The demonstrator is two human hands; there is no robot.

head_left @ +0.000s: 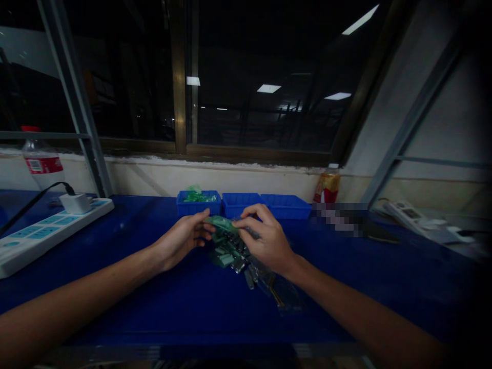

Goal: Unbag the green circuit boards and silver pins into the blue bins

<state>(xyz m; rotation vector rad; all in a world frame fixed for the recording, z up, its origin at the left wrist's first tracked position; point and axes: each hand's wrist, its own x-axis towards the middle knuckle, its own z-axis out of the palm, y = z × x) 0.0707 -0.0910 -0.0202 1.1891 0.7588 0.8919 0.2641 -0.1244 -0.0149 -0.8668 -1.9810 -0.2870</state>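
Observation:
A strip of green see-through film (222, 222) is stretched between my two hands above the table. My left hand (188, 234) grips its left end between thumb and fingers, and my right hand (265, 238) pinches the right end. Whether something lies inside the film I cannot make out. Just below lies a loose pile of small grey, metal-looking pieces (240, 264), mixed with green film-covered ones (225, 259). A clear plastic bag (290, 297) with thin gold-coloured pieces in it sits at the pile's right edge, partly under my right wrist.
Behind my hands stand three blue bins: the left bin (199, 206) holds crumpled green film, beside a middle bin (241, 201) and a right bin (286, 206). A power strip (49, 228) lies left, near a bottle (40, 161). A red-yellow package (327, 185) stands back right.

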